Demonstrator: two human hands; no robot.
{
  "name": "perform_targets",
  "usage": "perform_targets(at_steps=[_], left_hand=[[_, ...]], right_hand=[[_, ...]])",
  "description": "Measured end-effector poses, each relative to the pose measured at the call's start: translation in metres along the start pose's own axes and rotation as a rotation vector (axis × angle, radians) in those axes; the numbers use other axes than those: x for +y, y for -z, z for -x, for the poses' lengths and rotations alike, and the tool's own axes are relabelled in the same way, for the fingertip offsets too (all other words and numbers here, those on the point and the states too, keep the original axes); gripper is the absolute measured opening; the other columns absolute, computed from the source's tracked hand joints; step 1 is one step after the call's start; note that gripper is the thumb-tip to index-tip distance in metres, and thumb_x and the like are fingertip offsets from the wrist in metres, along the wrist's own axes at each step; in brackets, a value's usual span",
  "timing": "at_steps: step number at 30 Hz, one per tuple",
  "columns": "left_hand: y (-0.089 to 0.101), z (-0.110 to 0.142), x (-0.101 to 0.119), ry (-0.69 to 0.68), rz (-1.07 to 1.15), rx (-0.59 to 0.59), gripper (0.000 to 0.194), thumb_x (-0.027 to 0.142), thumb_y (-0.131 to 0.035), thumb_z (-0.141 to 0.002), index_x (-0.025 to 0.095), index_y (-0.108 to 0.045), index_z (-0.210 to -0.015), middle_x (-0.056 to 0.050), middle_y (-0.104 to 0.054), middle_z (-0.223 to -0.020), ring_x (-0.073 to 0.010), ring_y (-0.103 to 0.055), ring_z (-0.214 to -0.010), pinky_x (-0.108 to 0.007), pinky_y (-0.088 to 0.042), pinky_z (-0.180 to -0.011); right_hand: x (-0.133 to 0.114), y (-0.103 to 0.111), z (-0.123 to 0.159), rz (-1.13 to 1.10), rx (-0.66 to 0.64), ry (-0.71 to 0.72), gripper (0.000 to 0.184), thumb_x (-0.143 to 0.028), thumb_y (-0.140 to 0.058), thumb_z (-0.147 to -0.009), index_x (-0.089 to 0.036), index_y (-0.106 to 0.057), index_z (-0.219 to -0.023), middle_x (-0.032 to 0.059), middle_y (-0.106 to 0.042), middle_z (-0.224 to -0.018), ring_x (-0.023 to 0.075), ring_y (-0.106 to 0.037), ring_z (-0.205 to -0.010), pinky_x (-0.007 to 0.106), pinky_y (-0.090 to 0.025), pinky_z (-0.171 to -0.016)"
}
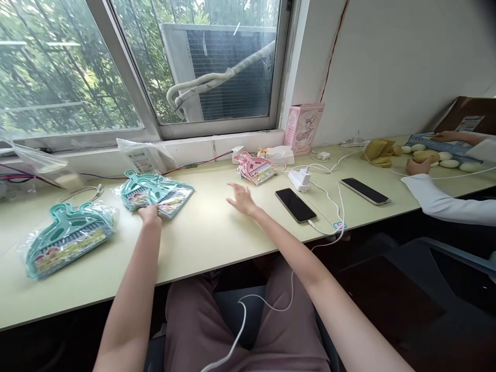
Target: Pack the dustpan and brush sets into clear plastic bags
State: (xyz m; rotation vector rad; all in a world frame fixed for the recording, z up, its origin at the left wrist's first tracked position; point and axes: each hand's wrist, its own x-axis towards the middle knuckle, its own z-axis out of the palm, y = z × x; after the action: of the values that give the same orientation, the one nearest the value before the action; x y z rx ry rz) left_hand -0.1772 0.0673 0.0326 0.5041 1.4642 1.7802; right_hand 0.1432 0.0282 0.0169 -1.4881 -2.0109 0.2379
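Observation:
Two teal mini dustpan-and-brush sets in clear wrap lie on the left side of the table: a nearer set (70, 243) and a farther set (157, 188). My left hand (150, 213) grips the farther set at its near edge, fingers partly hidden by the pack. Above the table's middle, my right hand (241, 199) is open, fingers spread and holding nothing. Just beyond it lies a smaller pink dustpan-and-brush set (256, 168), also wrapped; hand and set look apart.
Right of my hand are a phone (296, 205) on a white cable, a white charger (299, 180) and a second phone (365, 190). A pink box (304, 129) stands by the wall. At far right, a co-worker's hands are among pale egg-shaped items (448, 163).

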Motion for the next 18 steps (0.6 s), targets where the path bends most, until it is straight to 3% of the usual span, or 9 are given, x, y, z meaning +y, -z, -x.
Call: perform_targets(at_steps=[2,5,9,11,14,18], left_hand=[[-0.017,0.008,-0.008,0.077,-0.042,-0.034,0.023,-0.009,-0.054,-0.076,0.014,-0.05,-0.081,0.005,-0.046,-0.063,-0.0077,-0.043,-0.05,-0.018,-0.037,-0.049],[-0.047,0.019,-0.023,0.163,-0.105,-0.162,0.012,0.005,-0.058,-0.081,0.014,-0.062,-0.088,-0.001,-0.058,-0.064,-0.0123,-0.056,-0.051,-0.022,-0.05,-0.053],[-0.085,0.035,-0.047,0.185,-0.109,-0.424,0.016,0.016,-0.057,-0.088,0.019,-0.065,-0.102,-0.002,-0.066,-0.069,-0.0134,-0.062,-0.054,-0.022,-0.055,-0.055],[-0.099,0.043,-0.058,0.209,-0.032,-0.539,0.017,0.019,-0.055,-0.092,0.02,-0.064,-0.107,-0.002,-0.068,-0.072,-0.0139,-0.065,-0.056,-0.024,-0.057,-0.059],[-0.106,0.054,-0.07,0.19,0.059,-0.563,0.02,0.021,-0.057,-0.093,0.02,-0.061,-0.112,0.0,-0.07,-0.075,-0.0127,-0.065,-0.057,-0.025,-0.059,-0.062],[-0.09,0.062,-0.074,0.114,0.098,-0.609,0.028,0.025,-0.063,-0.091,0.023,-0.06,-0.119,-0.001,-0.072,-0.083,-0.0132,-0.067,-0.062,-0.027,-0.06,-0.066]], right_hand=[[-0.016,-0.026,-0.018,-0.052,-0.015,0.16,0.059,-0.029,-0.061,-0.094,-0.021,-0.04,-0.149,0.0143,-0.041,-0.157,0.0271,-0.037,-0.145,0.053,-0.026,-0.12],[-0.028,-0.05,-0.026,-0.063,-0.006,0.236,0.052,-0.033,-0.054,-0.099,-0.022,-0.041,-0.148,0.0128,-0.043,-0.156,0.0257,-0.039,-0.144,0.051,-0.028,-0.119],[-0.022,-0.05,-0.019,0.051,0.034,0.317,0.045,-0.031,-0.056,-0.099,-0.027,-0.049,-0.143,0.0093,-0.047,-0.154,0.0269,-0.039,-0.144,0.055,-0.019,-0.12],[-0.014,-0.041,-0.016,0.114,0.058,0.304,0.041,-0.028,-0.06,-0.096,-0.025,-0.056,-0.137,0.0096,-0.049,-0.152,0.028,-0.041,-0.141,0.053,-0.025,-0.117],[-0.006,-0.03,-0.016,0.186,0.045,0.261,0.038,-0.024,-0.065,-0.093,-0.022,-0.06,-0.13,0.0116,-0.058,-0.14,0.0288,-0.051,-0.127,0.046,-0.037,-0.105],[-0.009,-0.028,-0.016,0.217,0.018,0.255,0.037,-0.023,-0.068,-0.09,-0.021,-0.062,-0.126,0.0115,-0.065,-0.122,0.0294,-0.054,-0.116,0.042,-0.04,-0.095]])
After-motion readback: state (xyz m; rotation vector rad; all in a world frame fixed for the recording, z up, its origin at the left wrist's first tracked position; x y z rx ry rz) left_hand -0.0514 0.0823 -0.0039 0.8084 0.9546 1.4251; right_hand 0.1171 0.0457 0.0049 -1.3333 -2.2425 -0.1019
